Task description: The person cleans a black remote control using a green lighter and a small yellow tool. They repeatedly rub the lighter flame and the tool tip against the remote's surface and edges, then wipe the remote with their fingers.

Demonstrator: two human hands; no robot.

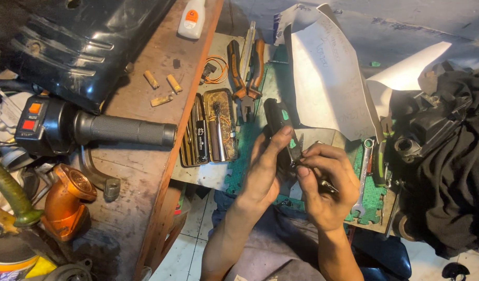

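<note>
Over the green cutting mat (247, 143) at the middle of the cluttered counter (146, 166), both hands meet around a dark folding tool (281, 125). Left hand (265, 169) is wrapped about its black handle, thumb pressed up along the side, fingers clamped shut on it. Right hand (328, 190) pinches at the metal end of the same tool, fingertips drawn together on a small bright part; what exactly sits between them is too small to tell. Just left of the hands lies an open tin (208, 127) with small bits and a brush in it, and above that a pair of orange-handled pliers (246, 73). A silver wrench (363, 177) rests on the mat beside the right hand. White sheets of paper (328, 78) curl up behind the tool. Farther left, on the worn wooden board, sit a black handlebar grip with switches (93, 127), an orange metal part (67, 200) and a white glue bottle (191, 18).
</note>
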